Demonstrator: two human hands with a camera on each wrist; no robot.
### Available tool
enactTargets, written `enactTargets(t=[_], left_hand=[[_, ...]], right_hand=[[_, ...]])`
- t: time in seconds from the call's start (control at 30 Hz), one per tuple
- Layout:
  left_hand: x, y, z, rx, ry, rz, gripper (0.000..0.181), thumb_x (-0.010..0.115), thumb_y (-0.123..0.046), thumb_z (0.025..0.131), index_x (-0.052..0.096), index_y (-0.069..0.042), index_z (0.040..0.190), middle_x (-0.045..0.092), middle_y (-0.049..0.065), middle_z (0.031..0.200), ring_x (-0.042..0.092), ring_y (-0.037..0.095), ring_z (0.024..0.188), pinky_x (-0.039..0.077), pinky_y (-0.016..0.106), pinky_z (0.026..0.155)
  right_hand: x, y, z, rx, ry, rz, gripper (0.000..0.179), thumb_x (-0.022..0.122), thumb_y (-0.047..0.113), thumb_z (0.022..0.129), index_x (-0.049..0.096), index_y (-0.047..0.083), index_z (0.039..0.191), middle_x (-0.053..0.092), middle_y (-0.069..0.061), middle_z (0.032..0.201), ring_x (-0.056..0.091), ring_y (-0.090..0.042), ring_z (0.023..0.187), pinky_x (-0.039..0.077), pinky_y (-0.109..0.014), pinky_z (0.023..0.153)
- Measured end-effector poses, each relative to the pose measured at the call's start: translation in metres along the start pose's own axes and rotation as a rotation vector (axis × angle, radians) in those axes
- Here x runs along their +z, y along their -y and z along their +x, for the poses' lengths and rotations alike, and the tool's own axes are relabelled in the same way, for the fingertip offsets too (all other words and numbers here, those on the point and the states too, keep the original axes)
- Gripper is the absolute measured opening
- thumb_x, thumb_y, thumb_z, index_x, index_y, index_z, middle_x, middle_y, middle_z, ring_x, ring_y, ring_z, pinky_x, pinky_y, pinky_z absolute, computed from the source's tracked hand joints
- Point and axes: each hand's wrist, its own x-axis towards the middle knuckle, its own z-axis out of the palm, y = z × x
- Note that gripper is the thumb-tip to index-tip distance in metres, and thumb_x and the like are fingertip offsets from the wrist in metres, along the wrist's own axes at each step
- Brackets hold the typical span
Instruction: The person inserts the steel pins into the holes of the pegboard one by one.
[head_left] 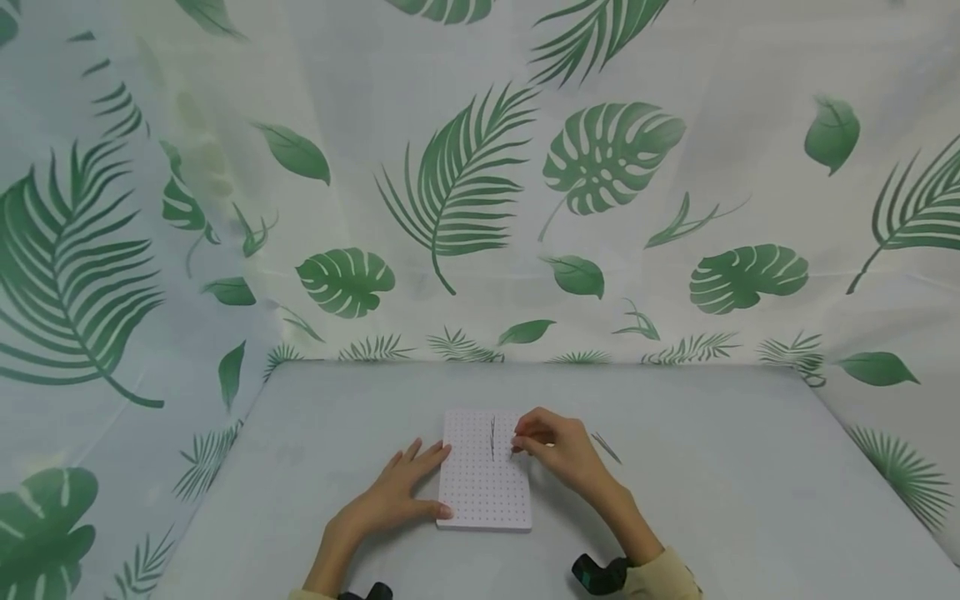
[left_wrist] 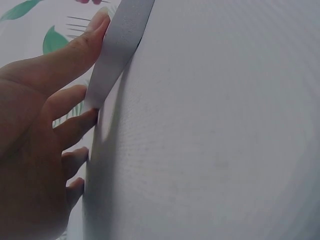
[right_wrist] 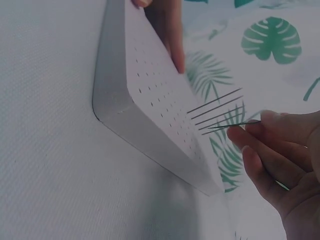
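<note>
The left hand (head_left: 401, 492) is spread wide, with its thumb apart from its other fingers. It does not grip anything. Its thumb touches the near left corner of a white pegboard (head_left: 480, 496), and some of its fingertips rest along the left side, farther back.

The right hand (head_left: 558, 446) has its fingers bent in. Its thumb and finger pinch one thin, dark metal pin (right_wrist: 230, 125). The hand is up over the right side of the board, and the pin points in toward it. I cannot tell if the tip of the pin touches the board.

The board lies flat between the two hands. Little round holes go across its top in neat rows. A row of thin pins (right_wrist: 214, 100) stands up in the holes, toward the far end, just left of the right hand.

More loose pins (head_left: 606, 447) lie close together on the white table (head_left: 750, 467), just to the right of the right hand. Each wrist has a black thing by it, and the sleeves (head_left: 662, 577) are pale yellow. Behind the table hangs a white cloth (head_left: 480, 58) with big green leaves on it.
</note>
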Motion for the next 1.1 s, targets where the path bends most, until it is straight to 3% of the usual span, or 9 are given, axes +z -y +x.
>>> enactTargets(t=[0.3,0.8,1.1], left_hand=[[0.001,0.002,0.001,-0.002,0.0,0.012,0.092,0.081,-0.046,0.084,0.041,-0.009,0.158,0.034,0.016,0.166,0.013,0.049,0.156,0.006,0.067,0.127],[0.001,0.004,0.002,0.001,0.006,0.002,0.092,0.08,-0.048,0.085,0.04,-0.01,0.158,0.034,0.015,0.166,0.012,0.049,0.157,0.006,0.067,0.127],[0.002,0.006,0.002,0.005,0.013,0.003,0.093,0.08,-0.05,0.084,0.04,-0.01,0.158,0.034,0.016,0.166,0.013,0.049,0.156,0.008,0.067,0.126]], right_hand=[[0.006,0.002,0.005,-0.023,0.013,-0.012,0.013,0.078,0.008,0.09,0.069,0.013,0.097,0.077,-0.003,0.09,0.076,-0.01,0.08,0.061,-0.022,0.072],[0.016,-0.003,0.025,-0.05,-0.076,-0.115,0.016,0.08,0.002,0.087,0.069,0.012,0.092,0.077,-0.003,0.087,0.075,-0.012,0.077,0.062,-0.023,0.071],[0.018,-0.006,0.033,-0.058,-0.087,-0.139,0.014,0.079,0.003,0.088,0.069,0.011,0.092,0.077,-0.006,0.087,0.075,-0.015,0.077,0.063,-0.024,0.072]])
